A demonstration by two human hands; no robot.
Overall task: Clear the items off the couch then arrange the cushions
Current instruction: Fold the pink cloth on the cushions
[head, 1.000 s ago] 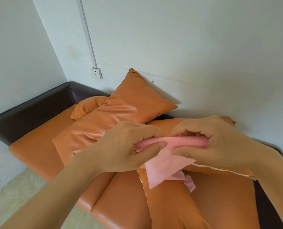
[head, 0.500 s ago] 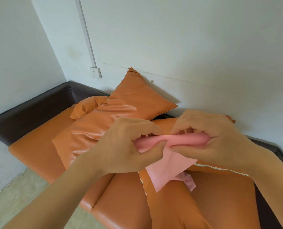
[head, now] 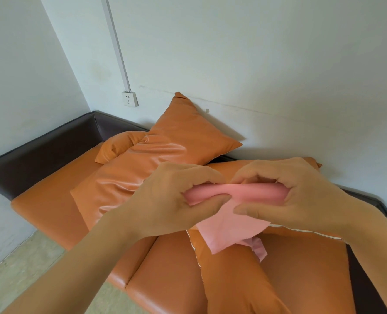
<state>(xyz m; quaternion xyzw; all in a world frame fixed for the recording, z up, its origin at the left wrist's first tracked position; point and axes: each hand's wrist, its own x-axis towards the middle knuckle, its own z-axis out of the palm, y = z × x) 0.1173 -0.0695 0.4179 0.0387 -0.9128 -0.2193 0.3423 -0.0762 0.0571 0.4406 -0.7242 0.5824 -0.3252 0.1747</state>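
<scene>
Above the couch point(head: 169, 279), mid-frame: pink cloth point(head: 228, 225) half-rolled, held between left hand point(head: 165, 200) and right hand point(head: 301, 196), fingers of both curled tight on the roll. Loose tail hanging toward 6 o'clock. Light, limp, non-fragile; likely to unroll, so best gripped on the roll. Orange cushions point(head: 165, 155) piled at 11 o'clock.

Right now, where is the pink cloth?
In the head view the pink cloth is centre-right, half rolled between the left hand and right hand, its loose end hanging over an orange cushion on the couch.
</scene>
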